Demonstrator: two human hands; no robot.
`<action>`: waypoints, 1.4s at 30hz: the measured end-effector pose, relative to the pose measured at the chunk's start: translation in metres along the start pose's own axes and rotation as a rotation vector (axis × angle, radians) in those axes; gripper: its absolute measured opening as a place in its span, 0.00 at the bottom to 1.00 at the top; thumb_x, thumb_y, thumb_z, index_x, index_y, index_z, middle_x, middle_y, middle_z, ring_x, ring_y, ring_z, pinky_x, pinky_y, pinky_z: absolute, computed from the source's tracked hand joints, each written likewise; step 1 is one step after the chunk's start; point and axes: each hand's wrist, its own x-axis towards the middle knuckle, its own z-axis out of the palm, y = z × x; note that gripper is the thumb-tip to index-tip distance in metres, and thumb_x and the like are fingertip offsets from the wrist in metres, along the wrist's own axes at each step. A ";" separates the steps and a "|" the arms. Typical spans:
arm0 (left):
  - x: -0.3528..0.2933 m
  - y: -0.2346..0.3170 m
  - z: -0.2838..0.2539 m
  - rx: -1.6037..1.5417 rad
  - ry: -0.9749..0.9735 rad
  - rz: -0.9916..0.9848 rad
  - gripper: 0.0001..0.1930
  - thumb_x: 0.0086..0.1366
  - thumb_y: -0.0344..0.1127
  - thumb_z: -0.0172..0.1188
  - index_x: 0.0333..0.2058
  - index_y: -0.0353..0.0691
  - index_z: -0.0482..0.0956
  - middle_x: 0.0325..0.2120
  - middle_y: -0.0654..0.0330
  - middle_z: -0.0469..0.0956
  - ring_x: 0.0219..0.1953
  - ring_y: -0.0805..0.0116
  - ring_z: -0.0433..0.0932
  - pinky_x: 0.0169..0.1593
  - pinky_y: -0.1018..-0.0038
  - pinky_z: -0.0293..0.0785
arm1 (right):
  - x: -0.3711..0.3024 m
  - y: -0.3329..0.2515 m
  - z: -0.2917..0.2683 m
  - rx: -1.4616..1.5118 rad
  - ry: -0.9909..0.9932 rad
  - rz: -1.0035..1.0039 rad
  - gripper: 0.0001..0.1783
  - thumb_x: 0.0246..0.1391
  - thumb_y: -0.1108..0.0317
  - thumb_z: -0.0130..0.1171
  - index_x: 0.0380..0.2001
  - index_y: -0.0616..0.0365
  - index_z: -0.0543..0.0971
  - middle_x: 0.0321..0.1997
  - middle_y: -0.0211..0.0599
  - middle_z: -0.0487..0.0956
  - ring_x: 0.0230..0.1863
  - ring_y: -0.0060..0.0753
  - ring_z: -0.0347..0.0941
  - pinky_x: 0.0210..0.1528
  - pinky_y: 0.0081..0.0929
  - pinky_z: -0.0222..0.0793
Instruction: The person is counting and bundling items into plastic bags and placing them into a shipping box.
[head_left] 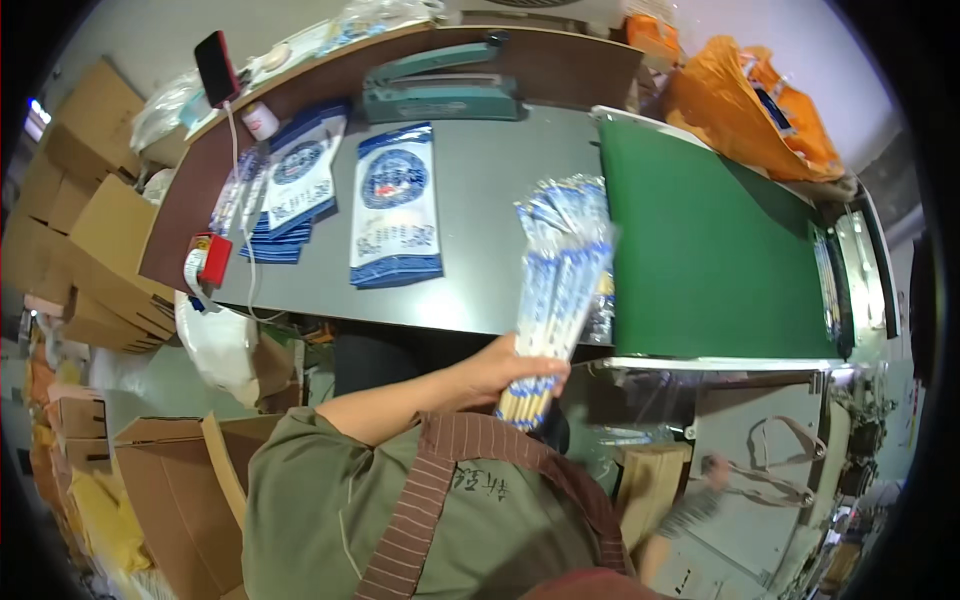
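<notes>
My left hand [512, 370] is closed around the lower end of a bundle of wrapped chopsticks [555, 300]. The bundle tilts slightly right over the table's front edge, its blue-and-white sleeves upward and pale wooden tips below my fingers. More packets of wrapped chopsticks [575, 205] lie behind it, beside the green belt. At the lower right my right hand [715, 470] is smeared by motion, near the grey machine side; its fingers cannot be made out. A stack of white-and-blue printed pouches [395, 205] lies on the grey table [475, 200], left of the bundle.
A green conveyor belt [710, 240] adjoins the table's right side. A teal heat sealer [440, 95] stands at the back. More pouches [300, 180], a red tape dispenser [210, 258] and a phone [215, 68] are leftward. Cardboard boxes [170, 500] and an orange bag [740, 105] surround the place.
</notes>
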 end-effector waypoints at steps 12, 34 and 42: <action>-0.089 0.095 -0.106 0.895 0.025 0.034 0.20 0.63 0.48 0.59 0.38 0.32 0.79 0.35 0.55 0.81 0.35 0.72 0.79 0.42 0.72 0.74 | 0.025 -0.307 0.208 1.612 -1.308 0.424 0.30 0.45 0.61 0.64 0.51 0.59 0.68 0.33 0.37 0.73 0.30 0.35 0.73 0.34 0.38 0.76; -0.106 0.310 -0.419 1.614 1.723 0.084 0.22 0.53 0.49 0.66 0.42 0.39 0.81 0.49 0.51 0.68 0.53 0.50 0.65 0.57 0.60 0.63 | 0.028 -0.357 0.260 1.857 -1.551 0.628 0.24 0.47 0.63 0.59 0.50 0.54 0.72 0.28 0.31 0.71 0.27 0.28 0.68 0.34 0.31 0.70; -0.124 0.314 -0.460 1.748 1.782 -0.082 0.10 0.58 0.31 0.56 0.35 0.34 0.81 0.44 0.45 0.72 0.47 0.43 0.73 0.50 0.58 0.72 | 0.031 -0.359 0.251 1.814 -1.501 0.678 0.24 0.45 0.63 0.58 0.48 0.54 0.73 0.26 0.33 0.70 0.24 0.28 0.65 0.28 0.28 0.66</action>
